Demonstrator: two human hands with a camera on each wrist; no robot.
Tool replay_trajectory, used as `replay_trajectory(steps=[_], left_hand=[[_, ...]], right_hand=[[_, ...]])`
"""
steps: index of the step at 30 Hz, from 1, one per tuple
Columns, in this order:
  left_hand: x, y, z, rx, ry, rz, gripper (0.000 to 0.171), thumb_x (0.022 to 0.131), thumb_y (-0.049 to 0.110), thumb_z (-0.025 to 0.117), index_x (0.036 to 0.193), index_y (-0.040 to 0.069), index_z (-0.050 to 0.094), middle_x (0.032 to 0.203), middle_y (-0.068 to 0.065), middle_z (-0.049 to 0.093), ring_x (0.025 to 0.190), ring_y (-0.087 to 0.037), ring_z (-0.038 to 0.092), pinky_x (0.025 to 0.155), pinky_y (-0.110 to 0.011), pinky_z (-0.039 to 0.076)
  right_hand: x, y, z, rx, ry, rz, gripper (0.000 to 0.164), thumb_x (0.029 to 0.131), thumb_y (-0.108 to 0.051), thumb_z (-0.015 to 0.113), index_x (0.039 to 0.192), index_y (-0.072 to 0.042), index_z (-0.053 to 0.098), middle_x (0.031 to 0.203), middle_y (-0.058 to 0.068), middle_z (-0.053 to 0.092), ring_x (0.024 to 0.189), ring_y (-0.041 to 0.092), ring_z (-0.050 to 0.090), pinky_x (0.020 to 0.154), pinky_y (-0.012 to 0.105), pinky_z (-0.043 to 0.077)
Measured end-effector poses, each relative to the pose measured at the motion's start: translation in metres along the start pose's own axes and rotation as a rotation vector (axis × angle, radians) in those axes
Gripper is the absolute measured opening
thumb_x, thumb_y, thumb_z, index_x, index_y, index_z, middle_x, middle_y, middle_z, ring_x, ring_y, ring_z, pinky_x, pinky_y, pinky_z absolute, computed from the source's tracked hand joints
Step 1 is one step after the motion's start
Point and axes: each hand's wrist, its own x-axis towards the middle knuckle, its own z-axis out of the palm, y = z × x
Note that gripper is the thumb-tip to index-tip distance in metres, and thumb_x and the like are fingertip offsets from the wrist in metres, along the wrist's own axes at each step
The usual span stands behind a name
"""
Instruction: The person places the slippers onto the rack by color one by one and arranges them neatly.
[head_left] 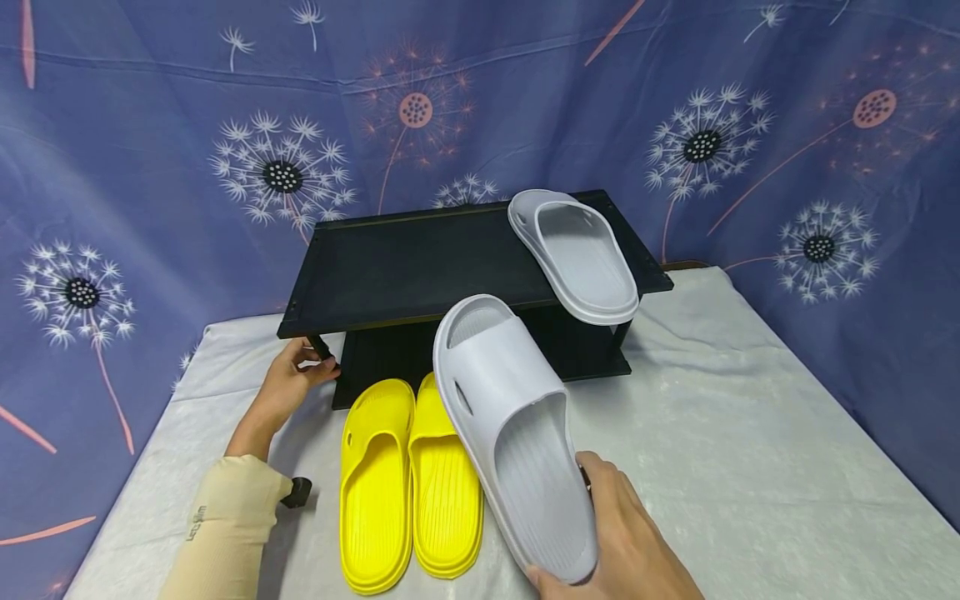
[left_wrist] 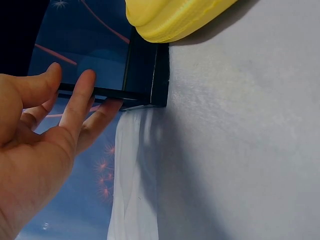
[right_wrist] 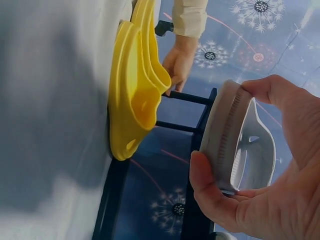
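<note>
My right hand (head_left: 618,533) grips a light grey slipper (head_left: 525,400) at its heel end, thumb on one side and fingers on the other. The slipper is held up, toe pointing to the rack, and overlaps a yellow slipper in the head view. My left hand (head_left: 288,379) is at the left post of a black two-tier shoe rack (head_left: 405,258); in the left wrist view its fingers (left_wrist: 79,102) are fairly straight and touch the post. The other grey slipper (head_left: 588,258) lies on the rack's top shelf at the right, heel over the front edge.
Two yellow slippers (head_left: 377,492) stand side by side before the rack, toes toward it. A white cloth (head_left: 750,467) covers the table. Behind hangs a blue curtain (head_left: 540,100) with dandelion prints. The rack's lower shelf (head_left: 386,354) is partly hidden.
</note>
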Motion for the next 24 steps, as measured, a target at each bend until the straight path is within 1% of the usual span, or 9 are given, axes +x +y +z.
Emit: replay_trajectory(steps=[3, 5, 7, 10, 14, 16, 20, 24], left_hand=[[0.000, -0.001, 0.000, -0.007, 0.002, 0.002, 0.032, 0.096, 0.007, 0.057, 0.121, -0.002, 0.038, 0.113, -0.019, 0.043, 0.101, -0.029, 0.066, 0.093, -0.044, 0.050], [0.000, -0.001, 0.000, -0.009, 0.002, 0.007, 0.032, 0.096, 0.007, 0.058, 0.120, -0.002, 0.038, 0.113, -0.019, 0.043, 0.098, -0.022, 0.067, 0.093, -0.044, 0.050], [0.000, -0.001, 0.000, -0.010, 0.002, 0.012, 0.032, 0.096, 0.007, 0.058, 0.120, -0.002, 0.038, 0.112, -0.019, 0.043, 0.096, -0.019, 0.067, 0.093, -0.044, 0.050], [0.000, -0.002, 0.000, -0.008, 0.006, 0.015, 0.031, 0.097, 0.007, 0.057, 0.120, -0.002, 0.038, 0.112, -0.019, 0.043, 0.098, -0.024, 0.067, 0.093, -0.044, 0.050], [-0.001, -0.001, 0.001, 0.000, 0.011, 0.008, 0.030, 0.097, 0.007, 0.057, 0.119, -0.003, 0.039, 0.111, -0.019, 0.043, 0.102, -0.033, 0.065, 0.093, -0.045, 0.050], [-0.001, 0.000, 0.001, 0.002, 0.013, 0.005, 0.030, 0.097, 0.008, 0.057, 0.118, -0.003, 0.039, 0.111, -0.019, 0.044, 0.103, -0.035, 0.065, 0.093, -0.045, 0.050], [-0.002, 0.002, 0.002, -0.001, 0.008, 0.004, 0.029, 0.097, 0.007, 0.057, 0.118, -0.003, 0.039, 0.111, -0.019, 0.043, 0.104, -0.038, 0.063, 0.094, -0.045, 0.050], [-0.002, 0.003, 0.001, -0.003, 0.004, 0.004, 0.030, 0.097, 0.007, 0.057, 0.119, -0.003, 0.038, 0.112, -0.020, 0.043, 0.106, -0.040, 0.062, 0.094, -0.044, 0.050]], right_hand=[[0.001, -0.003, -0.002, 0.012, 0.020, -0.004, 0.111, 0.054, -0.059, 0.086, 0.137, -0.005, 0.036, 0.121, 0.014, 0.052, 0.094, 0.021, 0.055, 0.079, 0.044, 0.055], [0.003, -0.005, -0.004, 0.015, 0.009, 0.009, 0.113, 0.055, -0.061, 0.085, 0.139, -0.006, 0.034, 0.124, 0.013, 0.051, 0.095, 0.022, 0.055, 0.080, 0.044, 0.055], [0.005, -0.007, -0.007, 0.024, 0.002, 0.017, 0.113, 0.055, -0.061, 0.085, 0.140, -0.007, 0.033, 0.126, 0.013, 0.050, 0.096, 0.022, 0.054, 0.081, 0.045, 0.054], [0.010, -0.009, -0.012, 0.046, 0.007, -0.002, 0.111, 0.057, -0.059, 0.085, 0.139, -0.008, 0.033, 0.125, 0.011, 0.050, 0.096, 0.021, 0.054, 0.082, 0.045, 0.054], [0.018, -0.009, -0.018, 0.061, 0.079, -0.099, 0.105, 0.057, -0.048, 0.089, 0.136, -0.004, 0.035, 0.120, 0.010, 0.053, 0.094, 0.020, 0.054, 0.080, 0.043, 0.054], [0.021, -0.009, -0.021, 0.060, 0.112, -0.133, 0.103, 0.058, -0.045, 0.089, 0.136, -0.004, 0.035, 0.120, 0.010, 0.053, 0.095, 0.019, 0.054, 0.079, 0.043, 0.053], [0.029, -0.008, -0.027, 0.063, 0.161, -0.168, 0.101, 0.059, -0.044, 0.088, 0.135, -0.005, 0.036, 0.121, 0.009, 0.052, 0.098, 0.020, 0.054, 0.081, 0.043, 0.052], [0.038, -0.008, -0.033, 0.074, 0.192, -0.192, 0.099, 0.058, -0.041, 0.089, 0.135, -0.006, 0.036, 0.120, 0.008, 0.051, 0.099, 0.021, 0.054, 0.082, 0.044, 0.052]])
